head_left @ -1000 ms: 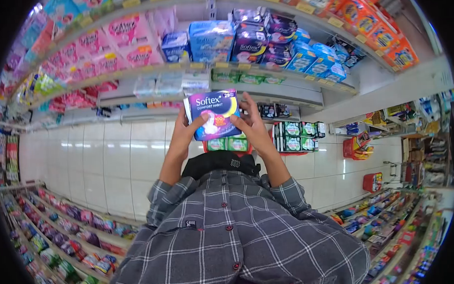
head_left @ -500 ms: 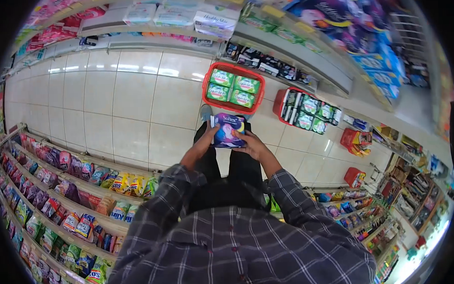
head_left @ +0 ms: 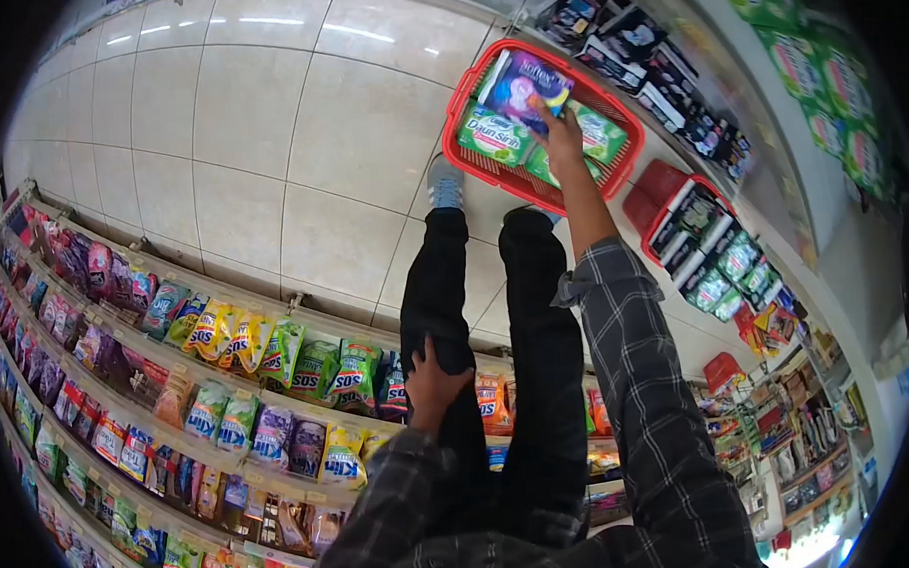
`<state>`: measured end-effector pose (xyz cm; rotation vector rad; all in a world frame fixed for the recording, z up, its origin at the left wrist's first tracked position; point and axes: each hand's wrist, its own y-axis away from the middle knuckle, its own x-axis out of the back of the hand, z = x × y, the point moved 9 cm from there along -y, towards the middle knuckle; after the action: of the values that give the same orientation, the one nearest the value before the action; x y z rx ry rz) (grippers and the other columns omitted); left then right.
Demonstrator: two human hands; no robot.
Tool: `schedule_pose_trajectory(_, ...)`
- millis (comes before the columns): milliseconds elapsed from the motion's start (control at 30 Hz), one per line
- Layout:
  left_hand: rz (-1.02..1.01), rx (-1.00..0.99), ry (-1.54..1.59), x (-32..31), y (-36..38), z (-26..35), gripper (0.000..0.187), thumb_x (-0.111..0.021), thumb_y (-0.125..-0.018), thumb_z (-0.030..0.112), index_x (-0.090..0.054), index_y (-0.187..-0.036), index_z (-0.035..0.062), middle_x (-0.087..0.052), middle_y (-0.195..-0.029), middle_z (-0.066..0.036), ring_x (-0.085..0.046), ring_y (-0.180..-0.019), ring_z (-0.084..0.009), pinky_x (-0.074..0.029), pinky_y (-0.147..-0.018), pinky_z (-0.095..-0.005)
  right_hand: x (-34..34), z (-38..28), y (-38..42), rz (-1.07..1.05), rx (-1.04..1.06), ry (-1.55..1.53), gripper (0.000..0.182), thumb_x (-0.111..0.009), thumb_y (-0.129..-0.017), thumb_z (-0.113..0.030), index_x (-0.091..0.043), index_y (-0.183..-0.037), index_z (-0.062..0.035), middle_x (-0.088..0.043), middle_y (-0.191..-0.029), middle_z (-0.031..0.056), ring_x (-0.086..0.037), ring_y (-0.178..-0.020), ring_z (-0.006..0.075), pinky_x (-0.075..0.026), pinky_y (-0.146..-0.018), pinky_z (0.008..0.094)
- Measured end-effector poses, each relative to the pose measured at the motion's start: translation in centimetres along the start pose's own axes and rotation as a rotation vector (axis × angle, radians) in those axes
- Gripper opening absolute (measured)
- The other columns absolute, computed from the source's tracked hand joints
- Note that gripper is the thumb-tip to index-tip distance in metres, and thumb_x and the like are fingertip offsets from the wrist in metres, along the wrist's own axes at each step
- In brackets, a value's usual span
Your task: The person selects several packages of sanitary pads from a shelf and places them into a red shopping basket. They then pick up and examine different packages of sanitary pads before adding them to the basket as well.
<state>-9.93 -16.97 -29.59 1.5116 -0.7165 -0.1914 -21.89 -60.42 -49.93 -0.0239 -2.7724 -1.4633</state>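
Note:
A purple Softex pack [head_left: 526, 83] lies over the green packs at the upper left of the red basket [head_left: 637, 155]. My right hand [head_left: 559, 135] grips its lower right corner, with the fingers pressed on the pack. Beneath and beside it are green Daun Sirih packs [head_left: 494, 134], partly covered by the purple pack and the hand. My left hand [head_left: 436, 385] rests on my left leg near the knee, fingers apart, holding nothing.
To the right stands a second red basket [head_left: 658, 222] with black and green packs. Shelves of detergent pouches [head_left: 342, 373] run along the lower left. A shelf of dark packs [head_left: 658, 77] borders the basket at the upper right. Tiled floor [head_left: 238, 111] extends left.
The purple pack has moved from between both hands, in front of my legs, into the red basket. My left hand has let go and come down to my leg. The view has tilted and moved closer.

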Motion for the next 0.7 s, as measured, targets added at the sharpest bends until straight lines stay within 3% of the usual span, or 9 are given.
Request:
schedule_pose_trajectory(100,-0.019,0.035,0.078,-1.3,0.0,0.3,0.115,-0.082,-0.061,0.057,-0.027,-0.155,0.0195,-0.044,-0.143,-0.029,-0.060,-0.111,-0.0495,-0.053,-0.090,-0.0517,-2.2,0.4,-2.7,-0.060,0.050,0.310,0.068,-0.075,-0.089,-0.032,-0.040,-0.143,-0.0109,-0.055,-0.134,0.0084,-0.055,-0.122,0.0222,-0.051,-0.098,0.0415)
schedule_pose_trajectory(233,0.000,0.039,0.091,-1.5,0.3,1.4,0.114,-0.082,-0.061,0.057,-0.027,-0.154,0.0186,-0.046,-0.139,-0.027,-0.060,-0.110,-0.0497,-0.053,-0.089,-0.0525,-2.1,2.5,-3.7,-0.107,0.062,0.109,0.078,-0.080,-0.085,-0.035,-0.037,-0.144,-0.0070,-0.054,-0.134,0.0118,-0.054,-0.123,0.0235,-0.052,-0.097,0.0397)
schedule_pose_trajectory(467,-0.026,0.052,0.091,-0.5,0.5,1.6,0.115,-0.082,-0.061,0.058,-0.027,-0.154,0.0173,-0.046,-0.140,-0.027,-0.061,-0.111,-0.0483,-0.053,-0.090,-0.0508,1.4,3.9,-1.7,-0.066,0.123,0.310,0.075,-0.064,-0.092,-0.051,-0.041,-0.145,-0.0041,-0.053,-0.134,0.0082,-0.052,-0.122,0.0248,-0.044,-0.098,0.0451)
schedule_pose_trajectory(500,-0.028,0.046,0.086,-0.2,0.3,1.6,0.115,-0.082,-0.061,0.058,-0.027,-0.154,0.0173,-0.046,-0.140,-0.027,-0.061,-0.110,-0.0481,-0.053,-0.090,-0.0506,2.1,3.5,1.6,-0.020,0.099,0.350,0.059,-0.062,-0.094,-0.048,-0.054,-0.134,-0.0050,-0.058,-0.124,0.0099,-0.054,-0.116,0.0222,-0.045,-0.097,0.0416)
schedule_pose_trajectory(533,-0.029,0.039,0.084,0.3,0.5,1.6,0.115,-0.081,-0.062,0.059,-0.027,-0.154,0.0172,-0.046,-0.139,-0.027,-0.061,-0.110,-0.0478,-0.053,-0.091,-0.0505,5.4,7.3,0.5,0.003,0.188,0.641,0.036,-0.059,-0.097,-0.040,-0.064,-0.109,-0.0072,-0.060,-0.106,0.0105,-0.057,-0.106,0.0204,-0.048,-0.091,0.0366)
schedule_pose_trajectory(567,-0.022,0.030,0.085,0.9,0.7,1.5,0.115,-0.081,-0.062,0.059,-0.026,-0.155,0.0172,-0.046,-0.139,-0.027,-0.061,-0.110,-0.0475,-0.053,-0.091,-0.0503,6.1,8.7,3.9,-0.193,0.005,1.005,0.031,-0.055,-0.098,-0.035,-0.065,-0.096,-0.0058,-0.063,-0.089,0.0106,-0.060,-0.090,0.0221,-0.049,-0.080,0.0375)
schedule_pose_trajectory(633,-0.017,-0.014,0.071,1.7,0.7,1.7,0.115,-0.079,-0.064,0.061,-0.024,-0.156,0.0172,-0.044,-0.141,-0.030,-0.061,-0.112,-0.0468,-0.052,-0.093,-0.0503,9.1,12.4,11.5,-0.249,0.417,0.898,0.033,-0.052,-0.096,-0.033,-0.064,-0.093,-0.0027,-0.062,-0.070,0.0120,-0.059,-0.065,0.0301,-0.047,-0.068,0.0475)
schedule_pose_trajectory(667,-0.010,-0.037,0.073,2.3,0.9,1.8,0.115,-0.078,-0.065,0.062,-0.023,-0.156,0.0172,-0.043,-0.142,-0.030,-0.060,-0.114,-0.0471,-0.051,-0.094,-0.0508,10.6,16.0,14.3,-0.443,0.204,1.440,0.032,-0.052,-0.095,-0.031,-0.066,-0.092,-0.0023,-0.066,-0.080,0.0173,-0.062,-0.073,0.0345,-0.049,-0.072,0.0482)
schedule_pose_trajectory(700,0.002,-0.072,0.072,3.2,0.9,2.4,0.115,-0.077,-0.066,0.062,-0.022,-0.156,0.0172,-0.042,-0.144,-0.031,-0.059,-0.115,-0.0475,-0.050,-0.096,-0.0512,13.1,18.4,19.6,-0.511,0.298,1.538,0.034,-0.053,-0.094,-0.032,-0.068,-0.090,-0.0021,-0.068,-0.092,0.0225,-0.065,-0.083,0.0381,-0.050,-0.077,0.0511)
